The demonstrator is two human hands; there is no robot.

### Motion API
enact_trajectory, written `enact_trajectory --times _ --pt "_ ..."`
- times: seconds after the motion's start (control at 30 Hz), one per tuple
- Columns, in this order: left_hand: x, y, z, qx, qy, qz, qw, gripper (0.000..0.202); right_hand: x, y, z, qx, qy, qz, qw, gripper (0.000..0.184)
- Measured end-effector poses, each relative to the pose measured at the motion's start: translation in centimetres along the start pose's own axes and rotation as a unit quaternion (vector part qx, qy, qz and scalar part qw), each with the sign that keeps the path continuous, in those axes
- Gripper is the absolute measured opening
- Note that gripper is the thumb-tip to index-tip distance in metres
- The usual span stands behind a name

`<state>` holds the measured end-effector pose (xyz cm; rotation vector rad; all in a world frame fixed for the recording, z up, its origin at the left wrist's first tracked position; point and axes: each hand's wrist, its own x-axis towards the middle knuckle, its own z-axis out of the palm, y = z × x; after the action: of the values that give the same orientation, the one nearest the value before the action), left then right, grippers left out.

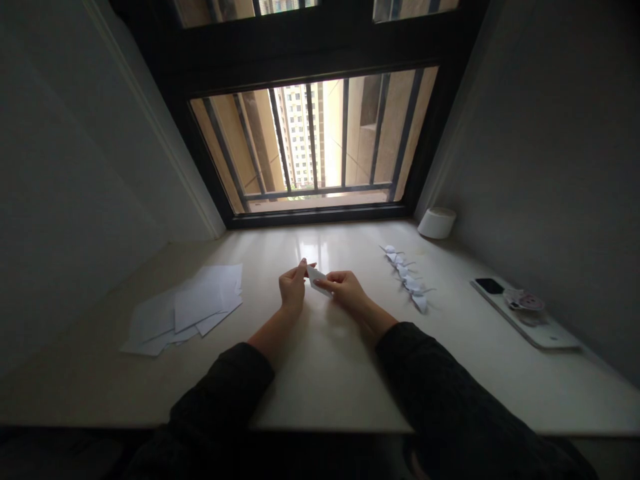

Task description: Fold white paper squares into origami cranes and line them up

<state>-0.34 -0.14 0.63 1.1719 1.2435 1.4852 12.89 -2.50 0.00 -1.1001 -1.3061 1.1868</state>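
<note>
A small folded piece of white paper [317, 279] is held between my two hands, just above the pale sill. My left hand [293, 287] pinches its upper left tip between thumb and fingers. From the other side my right hand [345, 289] grips it, thumb lying on top and fingers behind. Off to the right, several small folded paper figures [405, 273] with thin pointed ends stand in a slanting row. On the left lies a loose, overlapping stack of white paper sheets [203, 300].
The glossy pale sill [330, 380] ends at a front edge near me. A phone [530, 320] with a round grip lies at the right, by the wall. A white cylindrical object [437, 223] sits in the back right corner. Behind is a dark-framed window [320, 217] with bars outside.
</note>
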Motion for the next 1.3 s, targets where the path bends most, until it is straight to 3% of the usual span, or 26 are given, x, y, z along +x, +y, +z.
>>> enact_trajectory --times 0.2,0.4,0.63,0.93,1.1,1.3 --pt "0.5 -0.1 -0.1 -0.010 -0.071 -0.064 0.995 0.052 0.4 0.4 -0.8 0.022 0.056 -0.004 0.998 0.040" --pt "0.2 -0.5 -0.1 0.028 -0.147 -0.033 0.988 0.041 0.7 0.3 -1.3 0.030 0.101 -0.005 0.994 0.042" --pt "0.3 -0.9 -0.3 0.034 -0.123 -0.018 0.992 0.038 0.8 0.8 -1.2 0.027 0.083 -0.011 0.996 0.041" --pt "0.2 -0.5 -0.2 0.059 -0.122 -0.003 0.991 0.035 1.1 1.6 -1.4 -0.050 0.073 -0.010 0.996 0.042" --pt "0.6 -0.7 -0.5 0.089 -0.132 0.044 0.986 0.029 1.4 2.1 -1.5 -0.083 0.084 -0.018 0.993 0.043" --pt "0.8 -0.8 -0.9 0.157 -0.109 0.086 0.978 0.022 1.6 2.3 -1.8 -0.045 0.082 -0.028 0.995 0.042"
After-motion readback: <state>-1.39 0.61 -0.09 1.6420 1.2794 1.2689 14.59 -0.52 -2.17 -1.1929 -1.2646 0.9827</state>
